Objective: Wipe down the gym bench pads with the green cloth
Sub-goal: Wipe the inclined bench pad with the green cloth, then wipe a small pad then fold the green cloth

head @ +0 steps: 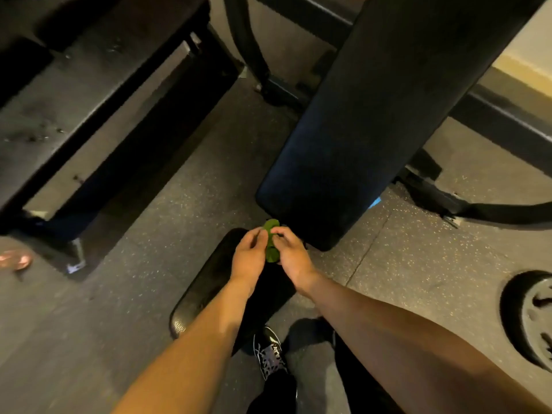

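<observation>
Head camera looks down on a speckled rubber gym floor (pixel 179 189) with two black pads. Over the short seat pad (pixel 206 282), the left hand (pixel 248 255) pinches one bunched green cloth (pixel 271 242). The right hand (pixel 292 258) pinches it too, beside the long back pad (pixel 373 115). One weight plate (pixel 534 315) lies far right.

We see dim, warm yellow light overall. Heavy motion blur upper left, rack (pixel 98 94) smeared. Left hand (pixel 248 255), right hand (pixel 291 255), cloth (pixel 272 255) soft-edged. Faint bluish sheen on pad (pixel 343 130). Black areas lose detail. Wide-angle bending at edges. Soft shadows across floor (pixel 179 204).
</observation>
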